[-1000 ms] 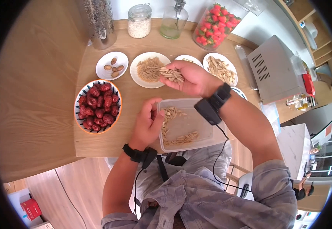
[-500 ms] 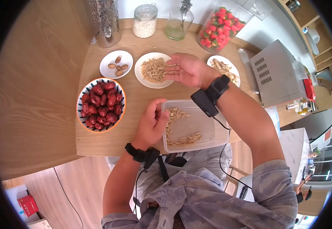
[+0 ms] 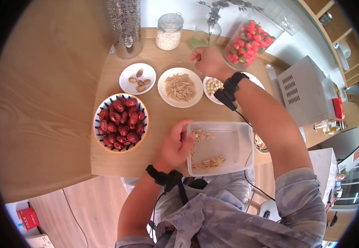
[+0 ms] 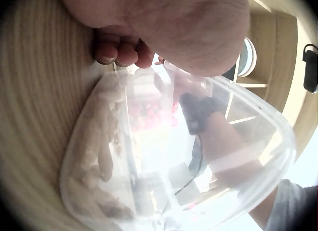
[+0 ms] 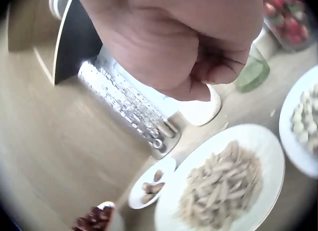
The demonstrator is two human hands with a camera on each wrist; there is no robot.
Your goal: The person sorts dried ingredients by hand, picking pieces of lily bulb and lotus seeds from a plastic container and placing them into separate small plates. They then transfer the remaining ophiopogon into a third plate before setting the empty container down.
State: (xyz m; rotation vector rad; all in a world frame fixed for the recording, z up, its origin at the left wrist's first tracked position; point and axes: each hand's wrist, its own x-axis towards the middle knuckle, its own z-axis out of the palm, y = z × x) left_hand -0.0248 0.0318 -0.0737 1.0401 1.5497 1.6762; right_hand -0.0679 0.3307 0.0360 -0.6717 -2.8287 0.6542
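Observation:
My left hand holds the left wall of a clear plastic container, with the thumb at its rim and the fingers outside. Tan, slender dried pieces lie along the container's left and front sides. Past the white plate with a heap of similar pieces, my right hand is raised toward the back of the table. Its fingers are curled in with the thumb against them, and nothing shows in its grasp. In the right wrist view the heaped plate lies below that hand.
Left of the plate are a dish of brown nuts and a bowl of red dates. A dish of pale round seeds is partly under the right wrist. Behind stand an oat jar, a glass vase and a strawberry container.
The right hand has emptied its handful of pieces onto the heaped plate, then moved back and right, its fingers going from spread to curled. The left hand has kept its hold on the container.

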